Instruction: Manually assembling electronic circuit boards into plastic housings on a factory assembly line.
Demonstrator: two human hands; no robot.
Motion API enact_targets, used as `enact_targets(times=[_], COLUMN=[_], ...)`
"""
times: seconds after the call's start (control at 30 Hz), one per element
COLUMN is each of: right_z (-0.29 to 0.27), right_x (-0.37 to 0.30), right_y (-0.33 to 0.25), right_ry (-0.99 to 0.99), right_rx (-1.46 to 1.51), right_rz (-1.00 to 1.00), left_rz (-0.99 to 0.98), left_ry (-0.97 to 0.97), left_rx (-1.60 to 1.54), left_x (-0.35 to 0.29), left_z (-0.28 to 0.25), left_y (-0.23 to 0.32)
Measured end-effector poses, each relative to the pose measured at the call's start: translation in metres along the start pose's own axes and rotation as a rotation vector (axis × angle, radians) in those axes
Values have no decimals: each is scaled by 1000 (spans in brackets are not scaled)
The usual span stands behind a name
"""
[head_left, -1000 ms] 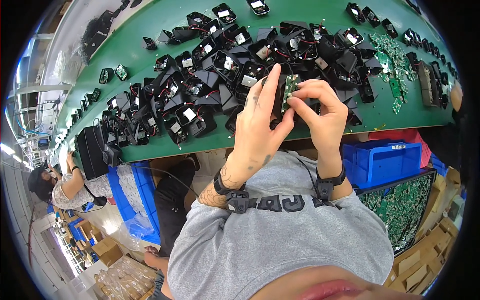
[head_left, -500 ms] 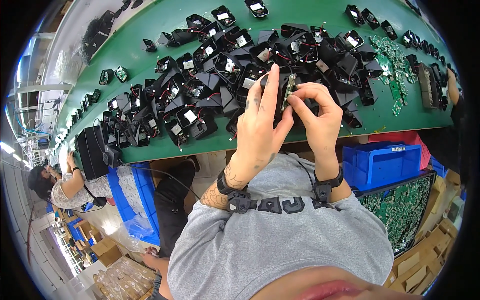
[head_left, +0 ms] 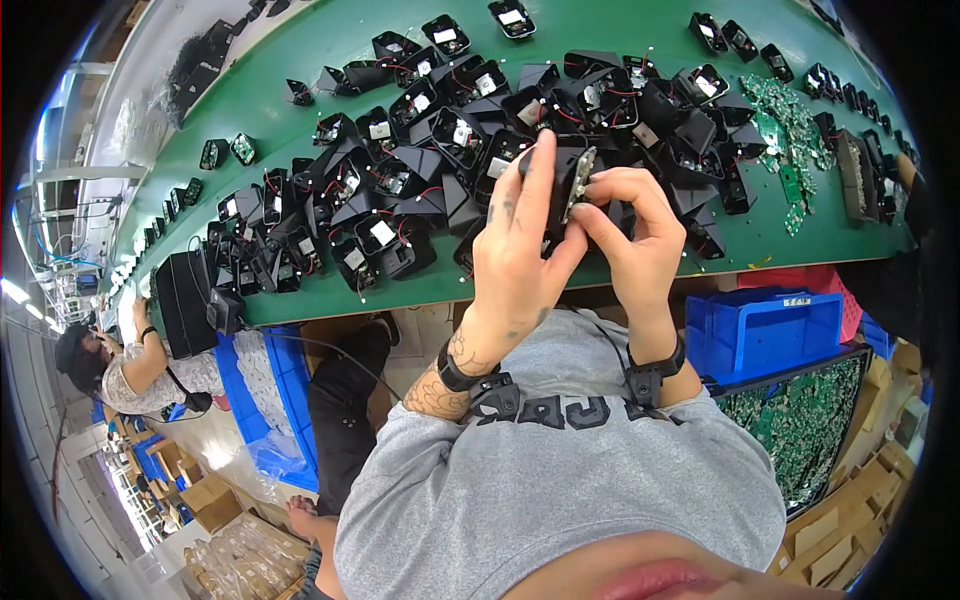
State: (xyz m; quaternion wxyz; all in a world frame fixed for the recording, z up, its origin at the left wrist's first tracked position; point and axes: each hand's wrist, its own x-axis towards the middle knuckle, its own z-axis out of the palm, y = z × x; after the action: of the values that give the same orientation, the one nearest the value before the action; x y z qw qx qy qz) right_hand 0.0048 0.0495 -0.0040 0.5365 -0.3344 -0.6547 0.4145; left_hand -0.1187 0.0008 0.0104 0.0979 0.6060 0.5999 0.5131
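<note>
My left hand is closed around a black plastic housing, its fingers upright along the near side. At the housing's right edge stands a small green circuit board. My right hand pinches the board's lower part between thumb and fingertips. Whether the board sits inside the housing or only against it, I cannot tell. Below and behind both hands spreads a heap of black housings, many with red wires and white or silvery parts inside.
A pile of green circuit boards lies right on the green table. Blue bins stand below its edge, beside a tray of boards. A cable hangs at left. Another person works far left; a co-worker's arm shows far right.
The circuit board has turned slightly and my right fingertips have shifted a little along it. My left hand keeps its hold on the housing.
</note>
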Motion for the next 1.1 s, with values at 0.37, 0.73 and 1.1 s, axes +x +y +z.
enact_targets(times=[0.37, 0.73, 1.1], right_z=[1, -14, -43], right_x=[1, 7, 14], right_y=[4, 16, -3], right_ry=[-3, -56, -241], right_rx=[314, 405, 490], right_rz=[229, 174, 357], left_rz=[180, -494, -540], left_ry=[12, -311, -381], left_rx=[144, -784, -816], left_x=[3, 5, 7], left_z=[4, -8, -18], left_y=[-2, 12, 14])
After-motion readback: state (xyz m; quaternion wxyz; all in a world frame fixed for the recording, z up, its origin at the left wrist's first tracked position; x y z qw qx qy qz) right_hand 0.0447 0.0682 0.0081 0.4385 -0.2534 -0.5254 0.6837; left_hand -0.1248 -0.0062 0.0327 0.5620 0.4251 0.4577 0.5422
